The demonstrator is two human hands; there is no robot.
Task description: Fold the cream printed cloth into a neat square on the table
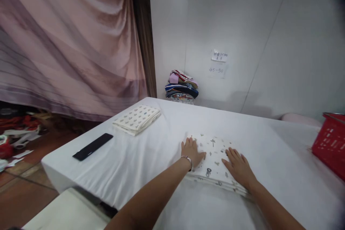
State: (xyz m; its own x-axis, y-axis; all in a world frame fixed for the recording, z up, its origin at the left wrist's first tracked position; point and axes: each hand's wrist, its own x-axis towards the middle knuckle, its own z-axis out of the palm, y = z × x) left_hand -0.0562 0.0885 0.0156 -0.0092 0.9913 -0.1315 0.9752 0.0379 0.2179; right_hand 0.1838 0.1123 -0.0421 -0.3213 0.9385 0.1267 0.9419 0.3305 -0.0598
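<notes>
A folded white cloth (212, 158) with small printed figures lies on the white-covered table (129, 161) in front of me. My left hand (192, 151) rests flat on its left side, fingers stretched out, a bracelet on the wrist. On the cloth's right side lies my right hand (238, 167), palm down with the fingers spread. Neither hand grips anything. The cloth's layered front edge faces me. Farther left on the table sits a second folded cloth (137, 118) with a similar small print.
A black flat object (93, 146), perhaps a phone, lies near the table's left edge. At right stands a red basket (331, 143). A stack of folded fabrics (182, 88) rises behind the table by the wall. A pink curtain (81, 36) hangs at left.
</notes>
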